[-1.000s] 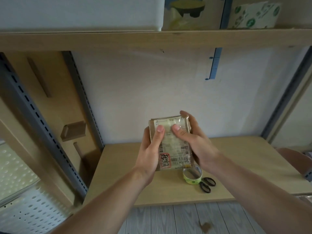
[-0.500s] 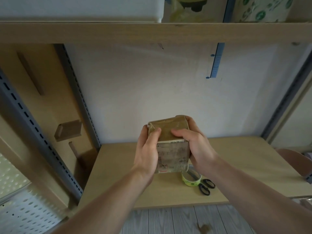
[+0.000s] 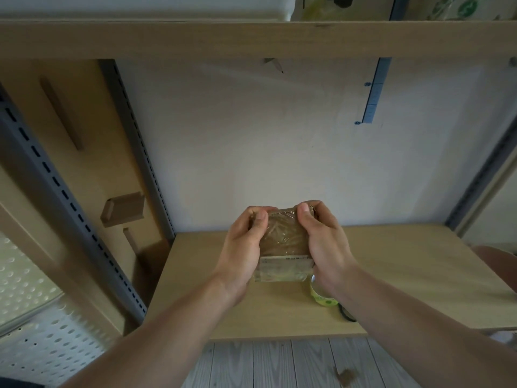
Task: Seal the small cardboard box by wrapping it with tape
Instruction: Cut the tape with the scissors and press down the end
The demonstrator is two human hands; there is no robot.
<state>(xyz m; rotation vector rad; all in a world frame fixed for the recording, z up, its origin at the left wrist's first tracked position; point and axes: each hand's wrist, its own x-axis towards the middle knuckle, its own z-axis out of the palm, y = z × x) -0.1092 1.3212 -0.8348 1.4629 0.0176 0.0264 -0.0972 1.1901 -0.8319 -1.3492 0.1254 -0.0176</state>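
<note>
Both grips, left hand (image 3: 246, 247) and right hand (image 3: 326, 245), stay clamped on the small brown cardboard box (image 3: 282, 236), just tipped taped plain side up, probably for checking.

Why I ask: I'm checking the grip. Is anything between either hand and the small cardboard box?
Nothing visible. The left hand and the right hand both grip the small cardboard box directly, thumbs on its taped upper face. The tape roll lies on the table beneath the right wrist, outside the grip.
</note>
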